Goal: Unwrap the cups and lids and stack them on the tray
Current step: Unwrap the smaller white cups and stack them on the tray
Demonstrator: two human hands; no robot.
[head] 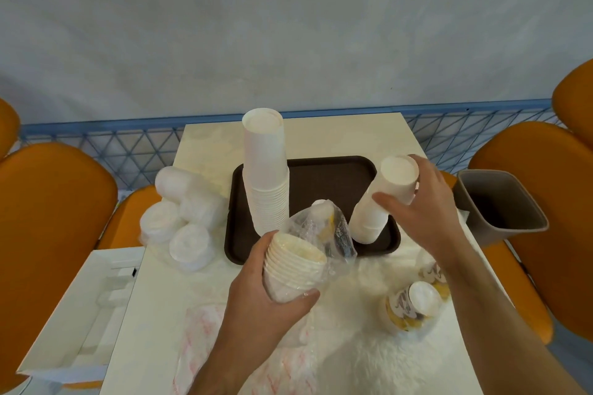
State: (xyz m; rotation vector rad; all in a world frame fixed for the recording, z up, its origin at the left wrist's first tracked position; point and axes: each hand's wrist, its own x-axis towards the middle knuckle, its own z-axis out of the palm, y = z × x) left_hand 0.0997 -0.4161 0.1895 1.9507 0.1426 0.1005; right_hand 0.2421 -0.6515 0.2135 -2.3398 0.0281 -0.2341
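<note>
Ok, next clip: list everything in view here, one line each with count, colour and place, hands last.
tray: one, dark brown, table centre
tall cup stack: one, white, upside down on the tray's left side
short cup stack: one, white, tilted on the tray's right side
wrapped cups: one sleeve, cream, half out of clear plastic, in front of the tray
wrapped lids: several sleeves, white, left of the tray
printed cups: wrapped, white and yellow, table right
bin: one, grey, right of the table
box: one, white, open, lower left
chairs: orange, both sides
left hand: grips the wrapped cups
right hand: fingers hold the short cup stack
</note>
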